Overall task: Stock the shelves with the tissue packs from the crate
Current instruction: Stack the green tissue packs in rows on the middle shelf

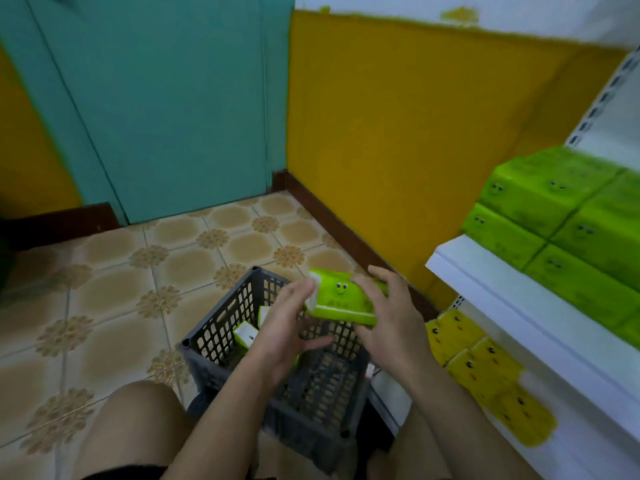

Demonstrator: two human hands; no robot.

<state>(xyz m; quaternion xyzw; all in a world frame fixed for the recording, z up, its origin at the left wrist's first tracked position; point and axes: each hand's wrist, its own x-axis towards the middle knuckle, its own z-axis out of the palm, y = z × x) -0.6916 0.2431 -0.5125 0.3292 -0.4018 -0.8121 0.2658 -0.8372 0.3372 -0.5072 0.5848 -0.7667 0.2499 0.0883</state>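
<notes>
Bare knees (131, 420) frame the bottom of the view, and between them stands the dark slatted crate (214, 344) on the tiled floor. Just above its far rim, the right hand (388, 317) grips a green tissue pack (343, 299), fingers curled over its long top edge. The left hand (294, 327) is spread with fairly straight fingers at the pack's white end; motion blur makes it hard to say whether they press it or only brush it. The pack looks light and soft, a film wrap that would dent and could slip, so a broad hold across its long sides seems safer than a pinch at the end. A few more packs (246, 336) lie in the crate. To the right, the white shelf (502, 292) carries stacked green packs (554, 220), with yellow packs (478, 368) below.
</notes>
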